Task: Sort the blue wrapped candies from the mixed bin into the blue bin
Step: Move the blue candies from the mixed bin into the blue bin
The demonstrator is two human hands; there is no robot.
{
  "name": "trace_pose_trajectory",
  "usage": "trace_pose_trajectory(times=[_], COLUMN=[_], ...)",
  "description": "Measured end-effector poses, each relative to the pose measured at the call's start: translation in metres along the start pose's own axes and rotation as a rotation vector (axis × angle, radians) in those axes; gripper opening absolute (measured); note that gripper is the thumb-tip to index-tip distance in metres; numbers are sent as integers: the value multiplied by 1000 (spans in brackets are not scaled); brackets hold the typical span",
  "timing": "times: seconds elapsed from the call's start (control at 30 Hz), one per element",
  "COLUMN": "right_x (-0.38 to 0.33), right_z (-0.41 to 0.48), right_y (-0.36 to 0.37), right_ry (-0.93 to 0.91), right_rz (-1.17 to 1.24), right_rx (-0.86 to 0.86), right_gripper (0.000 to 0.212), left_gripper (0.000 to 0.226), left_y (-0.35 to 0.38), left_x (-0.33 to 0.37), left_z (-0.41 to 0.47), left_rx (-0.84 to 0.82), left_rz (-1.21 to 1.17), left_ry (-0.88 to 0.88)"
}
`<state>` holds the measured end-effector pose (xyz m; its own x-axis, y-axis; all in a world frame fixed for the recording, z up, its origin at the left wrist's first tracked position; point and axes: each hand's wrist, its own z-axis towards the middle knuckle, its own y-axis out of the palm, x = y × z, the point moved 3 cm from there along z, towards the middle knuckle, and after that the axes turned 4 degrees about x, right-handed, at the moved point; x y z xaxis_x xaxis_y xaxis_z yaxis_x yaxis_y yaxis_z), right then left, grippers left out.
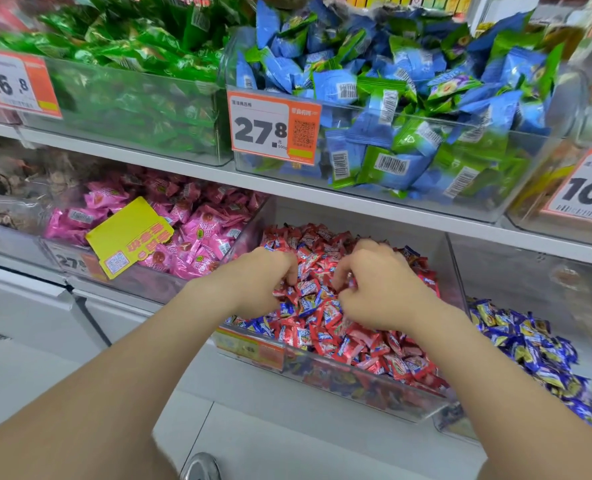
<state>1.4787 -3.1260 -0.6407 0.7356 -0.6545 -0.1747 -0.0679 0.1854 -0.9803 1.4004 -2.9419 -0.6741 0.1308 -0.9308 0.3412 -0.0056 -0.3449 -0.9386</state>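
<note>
Both hands low in the near clear plastic bin of mixed red and blue wrapped candies (357, 379): left hand (256, 282) and right hand (381, 289) knuckles up, close together, fingers curled down into the pile. Cannot tell of any pinch on a sweet, with the fingertips buried among wrappers. Between the two, a blue wrapped candy (305, 304) in plain sight, with a few more along the front wall, far outnumbered by red.

Reads as the search-and-pick step, with nothing seen crossing over. Next, most likely: pinch one blue wrapper free of its red neighbours, lift, carry rightward over the dividing wall.

Just beside, on the right, the clear bin of blue and yellow wrapped candies (530, 282), partly filled. Farther up, on the white shelf (183, 169), a clear bin of blue and green packets (516, 174) behind an orange price tag (274, 128), probably not the target.
</note>
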Motion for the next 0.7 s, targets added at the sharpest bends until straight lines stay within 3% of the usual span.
trace_pose_trajectory(times=[0.07, 0.17, 0.23, 0.4, 0.53, 0.7], right_x=[-9, -24, -28, -16, -2, -5], right_z=[-1, 1, 6, 11, 7, 4], right_y=[4, 18, 20, 9, 3, 10], right_ry=[-46, -93, -69, 35, 67, -88], right_rz=[79, -148, -242, -200, -151, -24], right_rx=[27, -20, 29, 128, 163, -6], right_gripper=[14, 25, 24, 37, 50, 24], left_gripper=[50, 66, 74, 83, 67, 19], left_y=[-3, -6, -6, -9, -7, -8], left_x=[-2, -2, -2, -6, 1, 13], left_z=[0, -3, -5, -4, -4, -5], left_rx=[20, 35, 12, 84, 126, 92], left_rz=[-21, -67, -114, -107, -5, 268], left_ry=[5, 31, 13, 7, 86, 95])
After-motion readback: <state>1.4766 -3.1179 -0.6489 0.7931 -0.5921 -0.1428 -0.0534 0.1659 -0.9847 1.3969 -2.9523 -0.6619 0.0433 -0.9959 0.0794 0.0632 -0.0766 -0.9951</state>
